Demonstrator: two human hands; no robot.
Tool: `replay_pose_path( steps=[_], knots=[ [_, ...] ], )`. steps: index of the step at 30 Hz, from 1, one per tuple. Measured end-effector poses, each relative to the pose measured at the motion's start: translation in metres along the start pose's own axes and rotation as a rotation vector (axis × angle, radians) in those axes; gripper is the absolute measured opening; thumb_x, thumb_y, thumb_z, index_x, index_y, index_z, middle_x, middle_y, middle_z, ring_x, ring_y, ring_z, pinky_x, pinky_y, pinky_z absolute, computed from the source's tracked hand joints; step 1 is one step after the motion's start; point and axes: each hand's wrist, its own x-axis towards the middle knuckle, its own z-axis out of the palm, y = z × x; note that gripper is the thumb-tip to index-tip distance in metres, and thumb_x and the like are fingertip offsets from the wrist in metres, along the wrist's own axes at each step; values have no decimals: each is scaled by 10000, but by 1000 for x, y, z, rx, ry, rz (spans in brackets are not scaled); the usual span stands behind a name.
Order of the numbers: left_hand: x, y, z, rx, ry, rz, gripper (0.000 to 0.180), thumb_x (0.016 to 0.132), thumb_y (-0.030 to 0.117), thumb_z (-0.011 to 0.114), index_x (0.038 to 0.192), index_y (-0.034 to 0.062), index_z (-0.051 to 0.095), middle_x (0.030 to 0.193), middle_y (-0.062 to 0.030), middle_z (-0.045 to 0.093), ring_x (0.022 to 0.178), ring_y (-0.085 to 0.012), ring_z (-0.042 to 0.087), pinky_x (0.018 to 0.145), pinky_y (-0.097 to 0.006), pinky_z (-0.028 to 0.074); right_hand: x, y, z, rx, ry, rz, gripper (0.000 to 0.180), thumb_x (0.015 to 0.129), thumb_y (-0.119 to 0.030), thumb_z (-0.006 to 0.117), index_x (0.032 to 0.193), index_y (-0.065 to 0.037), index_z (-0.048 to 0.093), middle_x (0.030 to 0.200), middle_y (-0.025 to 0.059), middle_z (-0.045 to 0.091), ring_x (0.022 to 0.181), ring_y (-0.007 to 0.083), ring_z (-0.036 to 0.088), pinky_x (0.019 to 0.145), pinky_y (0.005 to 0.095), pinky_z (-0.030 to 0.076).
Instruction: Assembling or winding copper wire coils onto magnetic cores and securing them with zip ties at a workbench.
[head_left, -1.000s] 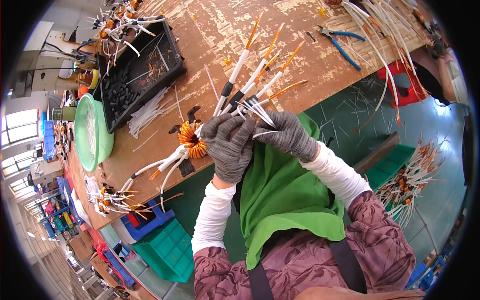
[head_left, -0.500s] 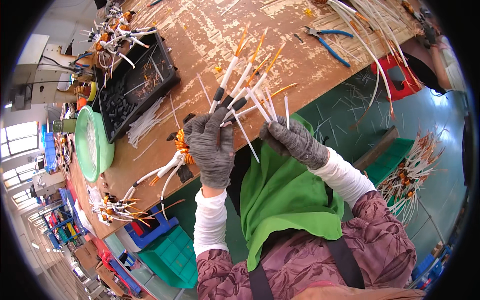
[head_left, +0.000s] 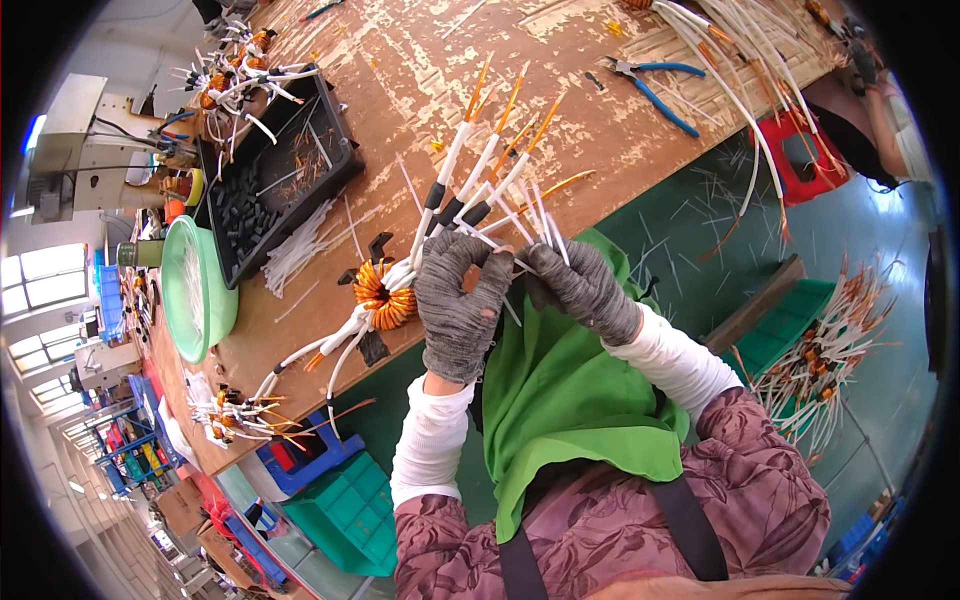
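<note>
Bright, even daylight; windows (head_left: pixel 30 290) at left overexposed. Shadows soft. Strong fisheye bending and black vignette at rim. Centre sharp.

left hand (head_left: pixel 458 300): grey knit glove, white sleeve
right hand (head_left: pixel 583 288): grey knit glove, white sleeve
coil (head_left: pixel 383 296): orange copper winding
leads (head_left: pixel 478 175): white sleeving, black bands, orange tips
apron (head_left: pixel 560 390): bright green
bench (head_left: pixel 400 70): worn brown, pale scuffs
tray (head_left: pixel 265 190): black
bowl (head_left: pixel 195 290): light green
pliers (head_left: pixel 655 85): blue handles
bins (head_left: pixel 345 505): blue, teal
</note>
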Motion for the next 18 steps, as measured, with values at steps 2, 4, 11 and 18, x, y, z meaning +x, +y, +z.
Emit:
replay_pose_path(
  steps=[2, 4, 11, 18],
  knots=[
    [-3, -2, 0, 135, -63, 63, 101, 730, 75, 669, 754, 9, 596, 721, -90, 555, 702, -232, 528, 672, -343, 412, 4, 14, 3, -135, 45, -256, 346, 939, -342, 455, 999, -42, 616, 664, -1, 564, 562, 62, 481, 517, 227, 391],
    [-1, 13, -5, 178, -101, 79, 107, 750, 97, 669, 770, 19, 599, 719, -83, 557, 714, -230, 533, 687, -340, 416, 7, 23, 1, -118, 97, -268, 324, 937, -326, 462, 992, -44, 611, 663, -4, 559, 553, 57, 476, 503, 219, 383],
    [47, 5, -26, 406, 288, 316, 70, 807, 129, 629, 849, 74, 620, 756, -63, 559, 771, -235, 520, 719, -349, 408, 35, -6, -18, 147, 239, -24, 208, 900, -216, 524, 1007, -48, 581, 630, -38, 487, 509, 29, 422, 445, 181, 348],
    [77, -33, -17, 455, 109, 291, 78, 754, 95, 649, 753, 23, 619, 728, -116, 573, 696, -275, 520, 669, -356, 395, 53, -11, -17, 282, 95, 177, 280, 886, -227, 524, 1134, -99, 546, 584, -38, 425, 449, 49, 386, 372, 203, 308]
  ],
)
